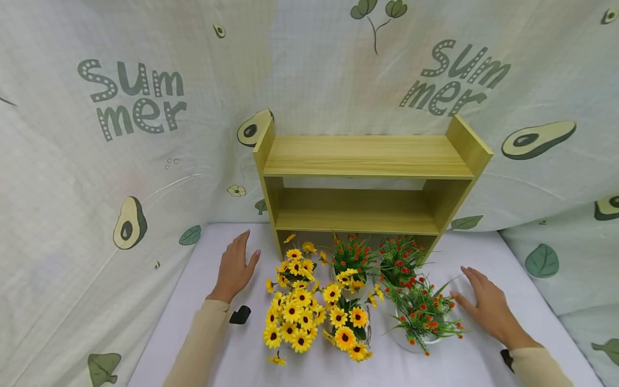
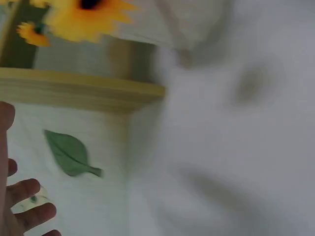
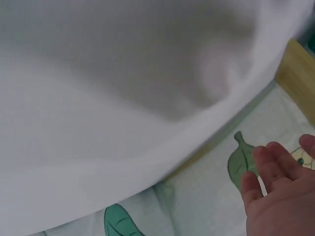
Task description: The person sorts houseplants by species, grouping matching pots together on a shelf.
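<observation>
My left hand (image 1: 237, 269) is to the left of the potted plants, fingers extended and holding nothing. On the other side, my right hand (image 1: 488, 309) has its fingers loosely spread beside a red-flowered plant (image 1: 425, 312) in a white pot. Nearest the left hand are yellow artificial sunflowers (image 1: 295, 317), with another sunflower plant (image 1: 345, 328) to their right. Behind these stand two more red-flowered plants, one in the middle (image 1: 353, 255) and one at the right (image 1: 400, 260). In the left wrist view, a sunflower bloom (image 2: 88, 17) shows at the top edge.
A light wooden shelf unit (image 1: 367, 156) with raised sides stands at the back of the white table (image 1: 251, 365), behind the plants. Cloth printed with avocados and leaves (image 1: 145, 177) hangs around the table. A strap's black end (image 1: 239, 315) shows at the left wrist.
</observation>
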